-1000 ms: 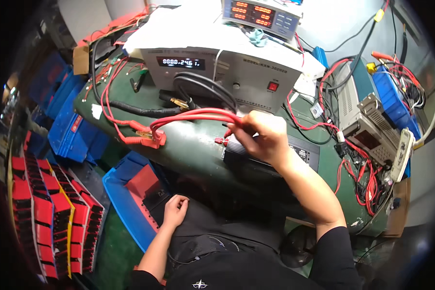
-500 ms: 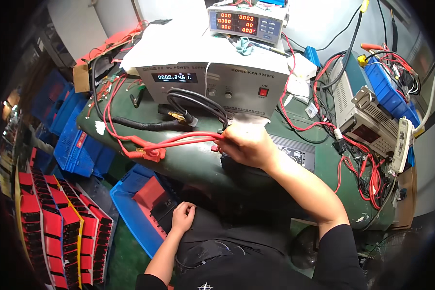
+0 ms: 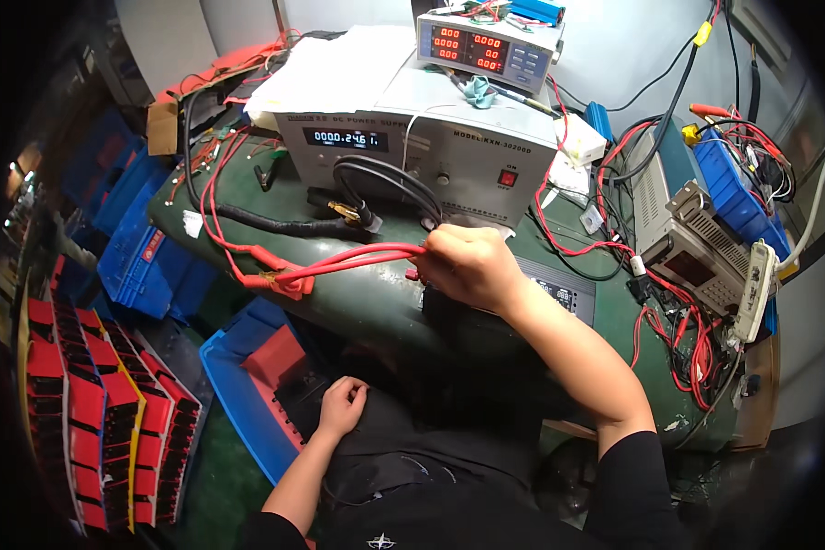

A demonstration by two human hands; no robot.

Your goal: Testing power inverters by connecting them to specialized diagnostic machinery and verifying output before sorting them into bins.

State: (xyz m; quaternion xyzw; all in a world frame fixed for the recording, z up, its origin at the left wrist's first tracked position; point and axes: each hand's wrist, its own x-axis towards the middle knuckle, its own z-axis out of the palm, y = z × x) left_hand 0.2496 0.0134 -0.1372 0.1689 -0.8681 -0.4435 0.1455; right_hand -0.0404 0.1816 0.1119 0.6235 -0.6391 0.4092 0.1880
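My right hand (image 3: 470, 266) is closed where a pair of red cables (image 3: 357, 258) and looped black cables (image 3: 403, 174) meet. The cable ends are hidden under my fingers. Just below it lies a black box-shaped device (image 3: 445, 312) with a display panel (image 3: 552, 291) to the right of my wrist; a small red terminal (image 3: 412, 274) shows at its left. The red cables run left to a red clamp (image 3: 289, 282) on the green table. My left hand (image 3: 344, 405) rests on my lap with its fingers curled in, holding nothing visible.
Behind stands a grey power supply (image 3: 486, 170) with a lit meter (image 3: 486, 50) on top. A blue tray (image 3: 726, 179) of wires and a power strip (image 3: 756, 289) are at right. A blue bin (image 3: 238, 394) and racks of red-and-black units (image 3: 110, 412) stand at lower left.
The whole view has shifted slightly. My right hand keeps its grip at the cables beside the device, and my left hand stays on my lap.
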